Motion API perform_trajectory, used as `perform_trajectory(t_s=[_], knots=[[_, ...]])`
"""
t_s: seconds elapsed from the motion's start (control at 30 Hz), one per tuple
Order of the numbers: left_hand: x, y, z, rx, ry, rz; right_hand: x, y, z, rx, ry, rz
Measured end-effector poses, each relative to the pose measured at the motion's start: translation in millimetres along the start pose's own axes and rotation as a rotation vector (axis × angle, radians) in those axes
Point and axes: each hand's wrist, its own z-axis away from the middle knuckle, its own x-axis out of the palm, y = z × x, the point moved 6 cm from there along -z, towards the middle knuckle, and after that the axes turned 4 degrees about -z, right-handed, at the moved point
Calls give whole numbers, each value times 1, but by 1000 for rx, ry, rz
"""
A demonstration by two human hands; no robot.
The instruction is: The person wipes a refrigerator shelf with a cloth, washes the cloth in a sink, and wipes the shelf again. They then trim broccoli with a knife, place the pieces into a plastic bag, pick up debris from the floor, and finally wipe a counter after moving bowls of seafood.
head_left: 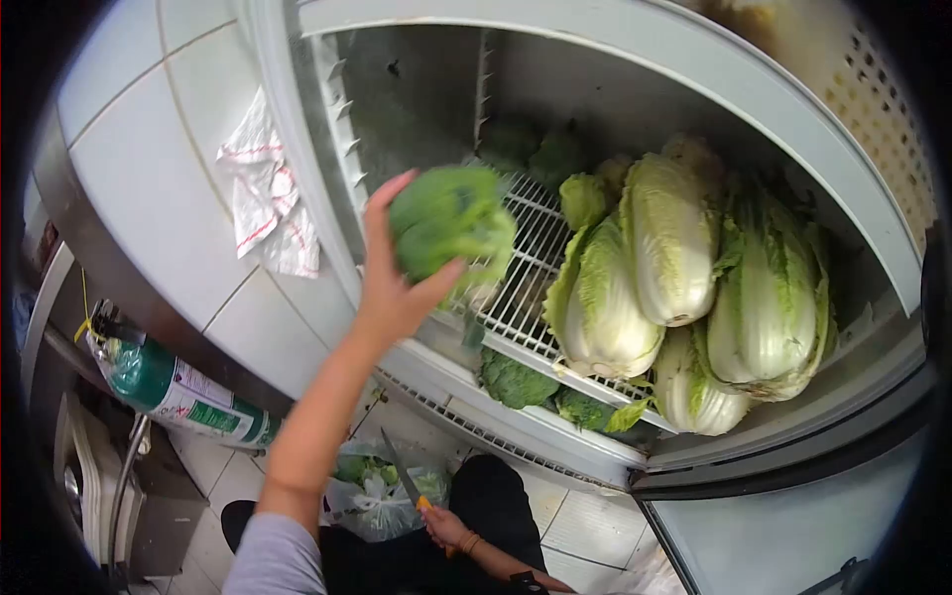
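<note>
My left hand (395,293) is wrapped round a green broccoli head (436,226) and holds it up at the left side of the open fridge, in front of a white wire shelf (526,233). Low down near my lap, my right hand (449,529) grips the yellow handle of a knife (401,466), its blade angled up and to the left. Beside the blade, a plastic bag (382,504) with leafy green pieces lies on the floor. Several napa cabbages (674,243) are piled on the right part of the shelf. More broccoli (516,380) shows below the shelf's front edge.
A green cylinder (183,392) with a label lies at the left. Crumpled white and red paper (266,193) is against the white tiles. The fridge's door frame (793,486) runs along the lower right. A perforated cream container (873,89) stands at the upper right.
</note>
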Motion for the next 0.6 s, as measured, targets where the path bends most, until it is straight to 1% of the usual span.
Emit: perform_trajectory(t_s=[0.07, 0.13, 0.17, 0.23, 0.3, 0.33, 0.37, 0.4, 0.43, 0.47, 0.5, 0.57, 0.6], knots=[[39, -5, -50, 430, -104, -419, 2, -1, 1, -46, -7, 29], [82, -19, -92, 520, -300, -660, 3, -1, 0, -49, 24, 44], [94, -26, -115, 538, -297, -651, 1, -1, 1, -29, 51, 62], [128, -44, -153, 723, -349, -904, 0, -5, 1, -63, 68, 28], [143, -69, -183, 925, -88, -1057, -1, -4, -5, -42, 61, 54], [152, -96, -198, 813, -120, -1220, -1, -5, -7, -67, 82, 95], [164, -139, -212, 883, 50, -1547, -1, -4, -7, -82, 99, 98], [174, -184, -226, 660, -151, -1640, 0, -4, -6, -99, 116, 154], [169, -223, -241, 417, -96, -1423, -4, -10, -10, -116, 133, 211], [165, -258, -229, 404, -58, -1432, -14, -19, -14, -129, 149, 221], [162, -239, -223, 401, -47, -1422, -22, -21, -14, -123, 144, 205], [147, -218, -206, 16, -571, -1399, -20, -19, -15, -104, 106, 156], [150, -239, -227, 194, -456, -1393, -12, -14, -16, -87, 75, 129]])
